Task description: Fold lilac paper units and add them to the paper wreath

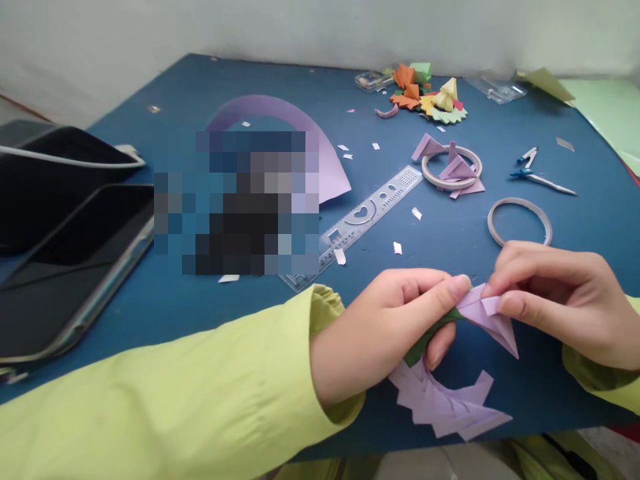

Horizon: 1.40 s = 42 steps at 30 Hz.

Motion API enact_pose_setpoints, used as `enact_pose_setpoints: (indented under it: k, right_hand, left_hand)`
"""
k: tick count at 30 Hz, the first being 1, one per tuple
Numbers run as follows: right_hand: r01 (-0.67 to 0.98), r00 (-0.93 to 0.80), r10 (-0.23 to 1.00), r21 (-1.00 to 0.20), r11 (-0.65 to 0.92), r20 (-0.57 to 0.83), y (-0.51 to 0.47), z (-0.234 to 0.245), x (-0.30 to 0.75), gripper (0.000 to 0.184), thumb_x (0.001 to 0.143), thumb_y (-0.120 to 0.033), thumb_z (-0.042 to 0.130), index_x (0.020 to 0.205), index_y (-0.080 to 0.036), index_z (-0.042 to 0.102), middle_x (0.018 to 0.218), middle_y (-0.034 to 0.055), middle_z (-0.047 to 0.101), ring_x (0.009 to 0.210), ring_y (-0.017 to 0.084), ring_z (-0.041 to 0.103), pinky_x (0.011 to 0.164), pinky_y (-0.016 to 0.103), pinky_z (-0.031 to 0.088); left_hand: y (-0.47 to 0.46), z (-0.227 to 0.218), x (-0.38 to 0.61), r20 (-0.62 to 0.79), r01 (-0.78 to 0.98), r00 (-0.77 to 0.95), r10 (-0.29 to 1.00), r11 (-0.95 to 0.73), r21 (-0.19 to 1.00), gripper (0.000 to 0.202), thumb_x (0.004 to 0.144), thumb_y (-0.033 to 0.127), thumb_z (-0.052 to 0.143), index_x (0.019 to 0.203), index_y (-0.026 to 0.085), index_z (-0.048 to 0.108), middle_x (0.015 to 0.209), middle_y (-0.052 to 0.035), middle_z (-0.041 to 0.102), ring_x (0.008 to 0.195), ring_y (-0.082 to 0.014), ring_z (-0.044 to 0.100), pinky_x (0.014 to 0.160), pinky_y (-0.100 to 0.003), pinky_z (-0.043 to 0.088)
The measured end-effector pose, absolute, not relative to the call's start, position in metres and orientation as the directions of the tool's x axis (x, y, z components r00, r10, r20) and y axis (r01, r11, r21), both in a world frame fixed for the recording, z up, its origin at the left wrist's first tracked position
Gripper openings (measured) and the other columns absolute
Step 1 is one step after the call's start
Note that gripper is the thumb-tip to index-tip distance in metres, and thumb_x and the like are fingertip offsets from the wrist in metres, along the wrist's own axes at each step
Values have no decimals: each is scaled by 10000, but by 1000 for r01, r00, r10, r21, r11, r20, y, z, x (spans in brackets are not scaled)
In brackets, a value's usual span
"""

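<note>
My left hand [395, 327] and my right hand [555, 300] meet near the front edge of the blue table [175, 293]. Both pinch a small folded lilac paper piece [487, 317]. A green paper strip [430, 337] runs under my left thumb and fingers. Below my hands lies a curved chain of folded lilac paper pieces [445, 400], fanned out on the table. Both arms wear yellow-green sleeves.
A clear stencil ruler [360, 223] lies mid-table beside a curled lilac paper sheet [320, 150]. Two tape rings [520, 220] [453, 170], blue compasses [535, 173], coloured origami pieces [425, 93] and green sheets [605, 110] sit farther back. A tablet [65, 280] and black case [50, 173] lie left.
</note>
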State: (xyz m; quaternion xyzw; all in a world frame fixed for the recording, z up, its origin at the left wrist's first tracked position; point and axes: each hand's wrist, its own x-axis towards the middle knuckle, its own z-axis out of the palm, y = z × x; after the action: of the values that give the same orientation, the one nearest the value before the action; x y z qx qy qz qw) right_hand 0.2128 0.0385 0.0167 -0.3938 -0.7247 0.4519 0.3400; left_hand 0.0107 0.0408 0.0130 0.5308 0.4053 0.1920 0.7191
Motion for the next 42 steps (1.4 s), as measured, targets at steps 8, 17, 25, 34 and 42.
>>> enact_pose_setpoints:
  k: [8, 17, 25, 34, 42]
  right_hand:
    - [116, -500, 826, -965, -234, -260, 33, 22, 206, 241, 785, -300, 750, 674, -198, 562, 624, -31, 571, 565, 81, 521, 506, 174, 421]
    - [272, -458, 859, -956, -110, -229, 30, 24, 204, 232, 798, -200, 630, 636, -194, 463, 626, -44, 435, 531, 70, 410, 464, 177, 360]
    - [324, -453, 873, -946, -24, -178, 28, 23, 203, 201, 836, -209, 586, 678, -199, 463, 655, -42, 445, 553, 74, 412, 479, 180, 367]
    - [429, -485, 873, -884, 185, -53, 25, 20, 204, 224, 852, -147, 550, 670, -199, 429, 670, -38, 417, 563, 77, 393, 482, 202, 343]
    - [427, -512, 855, -889, 168, -85, 24, 22, 203, 250, 844, -124, 541, 645, -199, 411, 672, -41, 410, 578, 81, 392, 507, 208, 347]
  left_hand:
    - [38, 16, 13, -375, 199, 577, 726, 320, 926, 472, 939, 428, 426, 535, 186, 443, 451, 40, 478, 424, -78, 423, 469, -194, 372]
    - [36, 17, 13, -360, 193, 576, 734, 306, 932, 431, 924, 397, 451, 550, 183, 445, 456, 41, 481, 427, -76, 402, 457, -191, 343]
    - [33, 17, 16, -421, 208, 543, 727, 369, 906, 255, 844, 337, 566, 671, 173, 476, 534, 62, 473, 502, -83, 422, 469, -173, 356]
    - [31, 18, 15, -413, 223, 531, 740, 349, 910, 252, 849, 298, 523, 639, 171, 467, 522, 56, 485, 505, -82, 430, 488, -172, 359]
    - [30, 16, 16, -382, 229, 555, 739, 306, 924, 226, 847, 335, 550, 695, 174, 505, 533, 62, 477, 492, -80, 412, 451, -169, 334]
